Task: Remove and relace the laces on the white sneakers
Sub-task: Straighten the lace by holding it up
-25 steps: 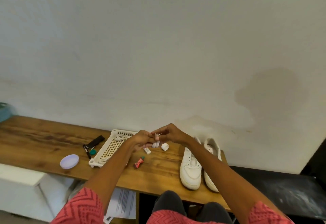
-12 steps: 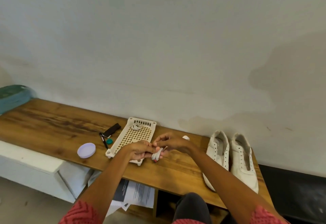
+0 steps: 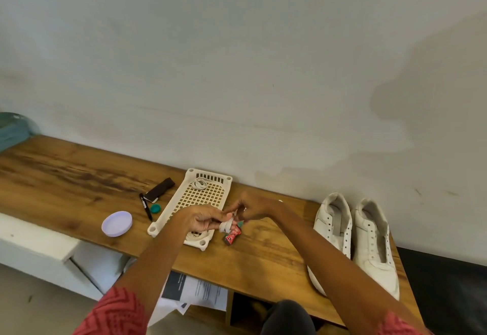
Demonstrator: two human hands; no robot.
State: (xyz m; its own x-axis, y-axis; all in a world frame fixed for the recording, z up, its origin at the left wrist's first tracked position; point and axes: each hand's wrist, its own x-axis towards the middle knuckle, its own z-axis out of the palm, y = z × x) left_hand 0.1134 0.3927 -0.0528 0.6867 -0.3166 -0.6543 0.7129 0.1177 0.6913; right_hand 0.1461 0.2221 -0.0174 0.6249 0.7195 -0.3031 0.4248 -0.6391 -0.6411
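Gripping the coiled white lace (image 3: 226, 225) in the left hand (image 3: 203, 220), pinching its end with the right hand (image 3: 249, 206), above the desk (image 3: 79, 176) beside the basket (image 3: 195, 197). Wise: unwinding slowly, avoiding knots. Sneakers (image 3: 355, 234) waiting unlaced, well right.

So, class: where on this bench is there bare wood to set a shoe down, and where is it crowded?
Bare wood: the long stretch left of the lilac lid, and the strip between the red packet and the sneakers. Crowded: around the basket, with pen, black case and both hands.
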